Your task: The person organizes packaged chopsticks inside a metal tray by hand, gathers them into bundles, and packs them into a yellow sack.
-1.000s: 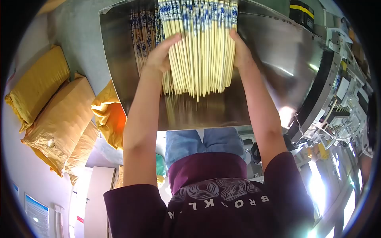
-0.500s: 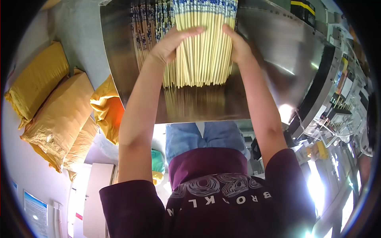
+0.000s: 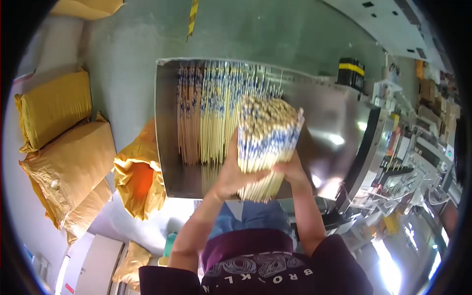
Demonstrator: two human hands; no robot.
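A thick bundle of chopsticks (image 3: 268,135) with blue-and-white patterned ends is held upright in front of my body, its tops facing the camera. My left hand (image 3: 238,174) wraps the bundle's left side, with the thumb across the front. On its right side, my right hand (image 3: 292,169) grips it, the thumb near the other one. Behind and to the left, rows of more chopsticks (image 3: 211,118) lie side by side on a metal table (image 3: 169,172). Some of these have darker brown shafts.
Yellow sacks (image 3: 73,157) are stacked at the left, and an open yellow sack (image 3: 142,182) stands beside the table. A black box with a yellow stripe (image 3: 351,73) is beyond the table's right part. Machinery (image 3: 398,172) lines the right side.
The bundle has come up off the table toward my body and tipped so its patterned ends show. My hands have closed in around it. The view now takes in more floor beyond the table.
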